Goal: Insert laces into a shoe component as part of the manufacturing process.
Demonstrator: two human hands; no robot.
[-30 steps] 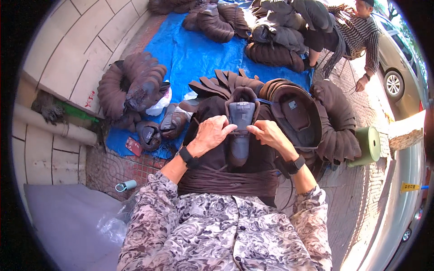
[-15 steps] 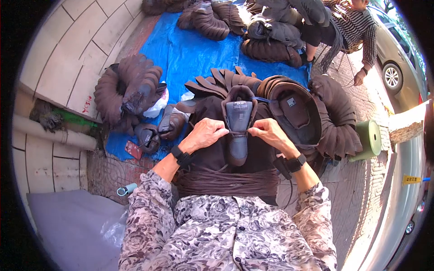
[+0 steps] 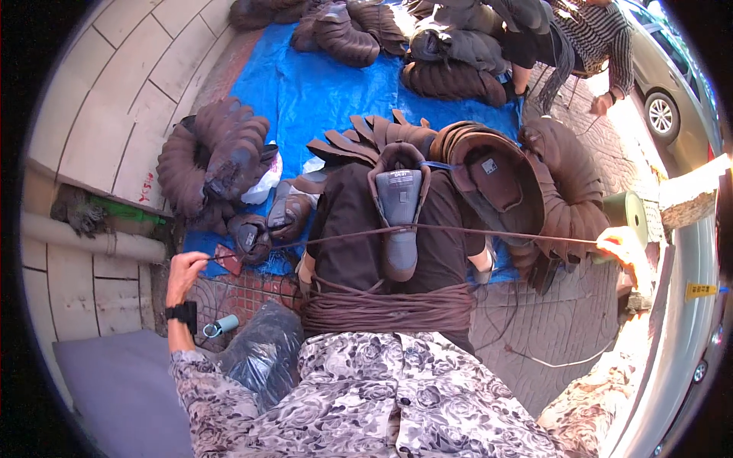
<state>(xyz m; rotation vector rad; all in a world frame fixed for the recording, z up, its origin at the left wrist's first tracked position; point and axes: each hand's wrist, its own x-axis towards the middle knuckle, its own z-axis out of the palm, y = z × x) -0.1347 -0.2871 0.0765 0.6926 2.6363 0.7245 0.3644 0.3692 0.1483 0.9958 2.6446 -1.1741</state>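
Shoe upper [image 3: 399,238] with pale print [image 3: 400,177] on tongue [image 3: 399,201]

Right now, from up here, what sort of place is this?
Probably an outdoor pavement used as a makeshift shoe workplace: patterned paving underfoot, a car close by, and bundles of brown shoe parts on a blue tarp.
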